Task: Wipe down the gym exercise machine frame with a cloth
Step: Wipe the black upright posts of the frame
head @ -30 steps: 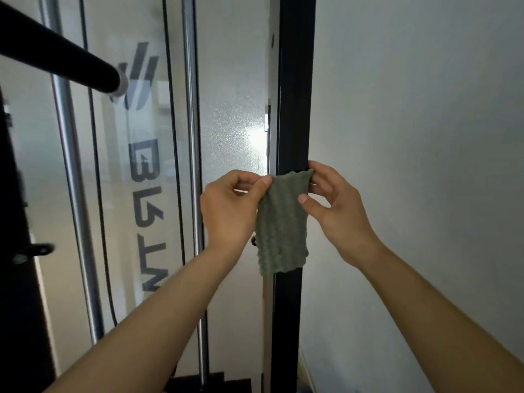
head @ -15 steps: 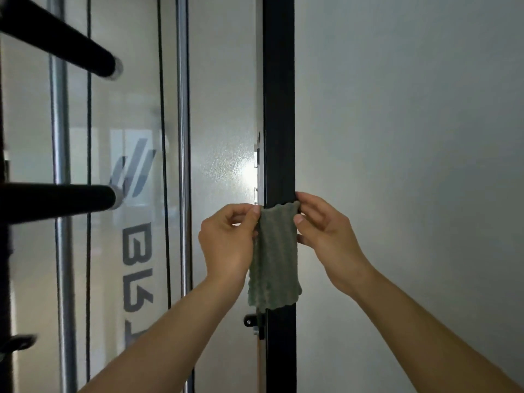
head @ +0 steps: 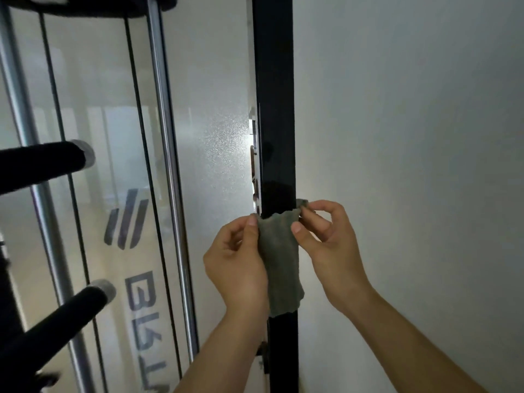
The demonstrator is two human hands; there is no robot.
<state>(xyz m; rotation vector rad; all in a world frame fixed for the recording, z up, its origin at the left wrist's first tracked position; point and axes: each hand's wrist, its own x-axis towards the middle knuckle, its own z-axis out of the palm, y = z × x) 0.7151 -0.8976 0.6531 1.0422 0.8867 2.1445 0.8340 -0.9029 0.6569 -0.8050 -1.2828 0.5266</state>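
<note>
Higher up the black frame post [head: 273, 109] the green cloth [head: 279, 262] has been carried, now draped against its front. Top corners are pinched by left hand [head: 235, 268] and right hand [head: 331, 251]; soft and limp, it is best kept taut there.

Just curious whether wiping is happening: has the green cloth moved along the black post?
Yes, upward: the small bracket on the black post now sits below the cloth; a second ago it was level with it.
</note>
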